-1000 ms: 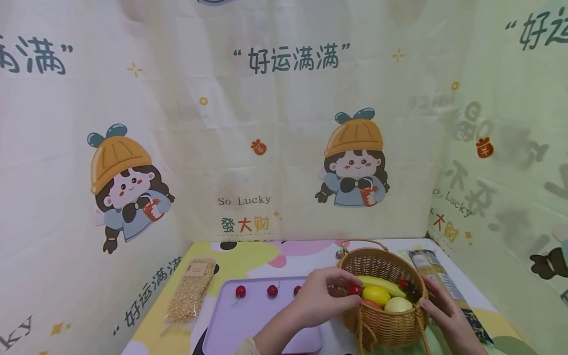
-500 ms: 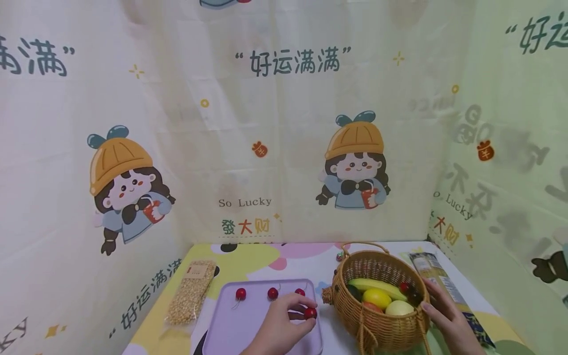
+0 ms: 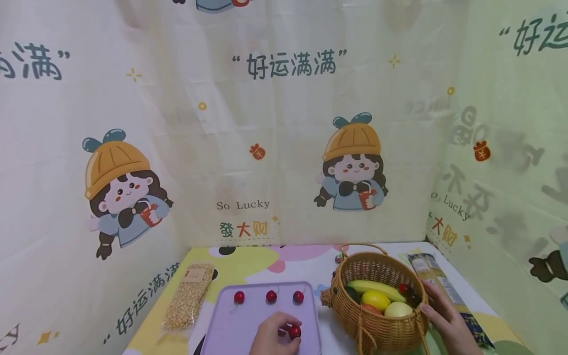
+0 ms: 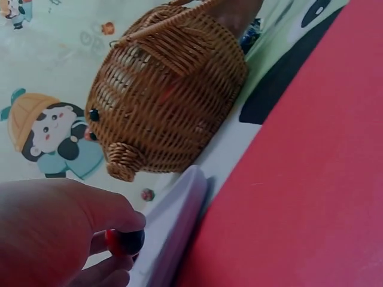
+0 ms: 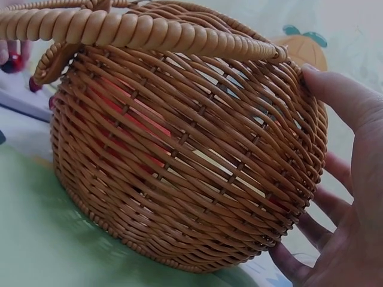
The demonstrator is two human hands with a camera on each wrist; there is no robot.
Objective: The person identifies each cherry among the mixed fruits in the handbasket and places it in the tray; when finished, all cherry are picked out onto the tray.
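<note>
My left hand [image 3: 271, 336] pinches a red cherry [image 3: 294, 332] between thumb and fingers, low over the right part of a lilac tray [image 3: 244, 325]. Whether the cherry touches the tray I cannot tell. Three more cherries lie along the tray's far side: left [image 3: 239, 297], middle [image 3: 271, 296] and right [image 3: 298, 297]. A pig-shaped wicker basket [image 3: 390, 328] stands right of the tray. It holds a banana [image 3: 374, 287], a lemon [image 3: 375, 300], a pale round fruit [image 3: 398, 309] and small red fruit. Against the basket's right side rests my right hand [image 5: 353, 161], fingers spread, thumb at the rim.
A clear bag of yellowish kernels [image 3: 188, 296] lies left of the tray. Beyond the basket on the right lies a long printed packet [image 3: 437, 283]. A small round item [image 3: 338, 258] sits behind the basket. Printed cloth walls [image 3: 284, 172] enclose the table.
My left hand has moved from the basket's left side over to the tray with the cherry, then lower and nearer to me. My right hand has stayed at the basket.
</note>
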